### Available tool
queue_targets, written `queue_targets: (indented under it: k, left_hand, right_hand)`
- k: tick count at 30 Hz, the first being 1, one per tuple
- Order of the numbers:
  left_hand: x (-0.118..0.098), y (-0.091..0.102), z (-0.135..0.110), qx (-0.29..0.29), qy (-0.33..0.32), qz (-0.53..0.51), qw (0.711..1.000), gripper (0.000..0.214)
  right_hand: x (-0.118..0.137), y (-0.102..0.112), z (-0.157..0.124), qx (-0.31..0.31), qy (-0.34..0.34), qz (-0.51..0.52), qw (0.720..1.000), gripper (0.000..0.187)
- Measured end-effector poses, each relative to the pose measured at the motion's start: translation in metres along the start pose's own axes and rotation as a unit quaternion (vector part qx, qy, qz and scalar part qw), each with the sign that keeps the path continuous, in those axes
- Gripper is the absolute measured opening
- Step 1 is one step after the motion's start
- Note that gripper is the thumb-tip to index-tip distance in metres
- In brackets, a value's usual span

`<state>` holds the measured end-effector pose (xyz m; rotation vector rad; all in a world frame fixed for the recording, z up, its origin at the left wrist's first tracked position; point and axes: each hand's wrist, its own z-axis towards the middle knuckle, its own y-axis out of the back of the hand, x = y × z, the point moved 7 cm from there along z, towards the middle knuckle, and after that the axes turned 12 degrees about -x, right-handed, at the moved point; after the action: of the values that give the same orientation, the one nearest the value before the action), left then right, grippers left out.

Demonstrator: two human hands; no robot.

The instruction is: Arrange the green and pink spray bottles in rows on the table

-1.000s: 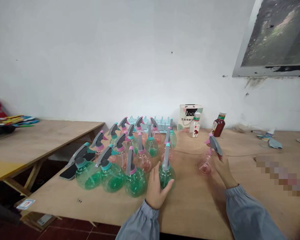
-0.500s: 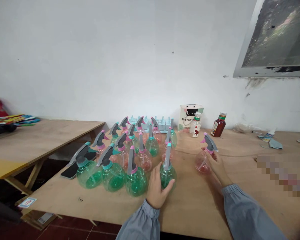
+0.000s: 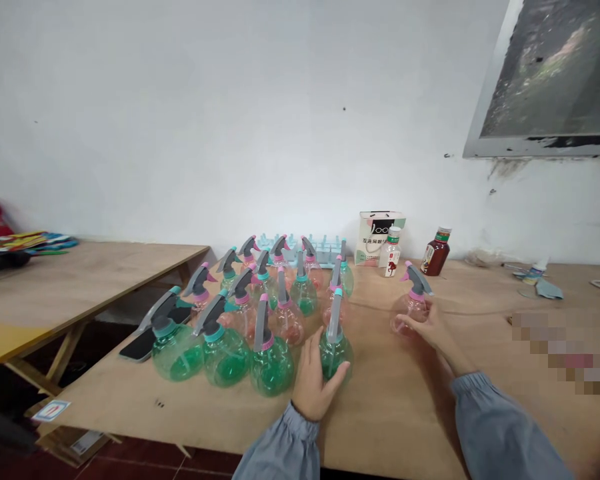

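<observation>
My left hand (image 3: 315, 375) curves around the lower body of a green spray bottle (image 3: 336, 350) with a grey head and turquoise collar, thumb in front and fingers along its left side. Off to the right, my right hand (image 3: 429, 327) clasps the round body of a pink spray bottle (image 3: 403, 312), which stands upright with its nozzle towards the left. Beside my left hand is another green spray bottle (image 3: 273, 367) with a pink collar. Several more green and pink spray bottles, among them a pink one (image 3: 289, 323), stand close together in rows to the left and behind.
A pale blue rack (image 3: 325, 250) sits behind the bottles, by the wall. At the back are a paper bag (image 3: 367, 243), a white bottle (image 3: 390, 257) and a dark red bottle (image 3: 436, 257). A phone (image 3: 139, 345) lies at the table's left edge.
My right hand has shifted from the neck of the pink spray bottle down onto its body. My left hand stays at the green spray bottle.
</observation>
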<state>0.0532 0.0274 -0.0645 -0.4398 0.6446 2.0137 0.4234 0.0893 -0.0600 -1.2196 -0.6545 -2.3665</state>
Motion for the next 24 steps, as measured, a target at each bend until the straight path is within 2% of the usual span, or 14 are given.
queue_targets:
  k: [5,10,14,16,18,19,21,23,24]
  left_hand:
    - [-0.001,0.0,0.001,0.008,-0.002,-0.003,1.0,0.063]
    - [-0.001,0.001,0.001,0.012,-0.003,-0.006,1.0,0.062]
    - [-0.001,0.001,0.0,0.02,0.003,-0.008,1.0,0.066]
    - [-0.002,0.0,-0.001,0.026,0.004,-0.017,1.0,0.071]
    - [-0.004,-0.002,-0.003,0.035,0.001,-0.031,0.999,0.075]
    - [-0.006,-0.003,-0.004,0.04,-0.002,-0.036,0.999,0.075]
    - [-0.008,-0.007,-0.008,0.048,-0.012,-0.034,0.998,0.077]
    - [-0.012,-0.011,-0.011,0.057,-0.022,-0.021,0.998,0.08]
    - [-0.014,-0.014,-0.013,0.065,-0.024,-0.012,0.998,0.082]
  right_hand:
    - [-0.033,0.005,0.052,-0.066,-0.034,-0.1,0.992,0.096]
    - [-0.037,0.001,0.087,-0.108,-0.073,-0.107,0.986,0.097]
    - [-0.029,-0.001,0.081,-0.16,-0.086,-0.082,0.98,0.108]
    - [-0.019,0.003,0.063,-0.209,-0.075,-0.065,0.973,0.114]
    - [-0.004,0.007,0.04,-0.246,-0.052,-0.044,0.967,0.105]
    - [0.006,0.006,0.027,-0.245,-0.035,-0.022,0.969,0.095]
    - [0.033,-0.002,0.001,-0.189,0.015,0.044,0.981,0.072]
    - [0.067,-0.02,-0.028,-0.049,0.075,0.144,0.986,0.058]
    - [0.083,-0.027,-0.044,0.016,0.098,0.175,0.98,0.057]
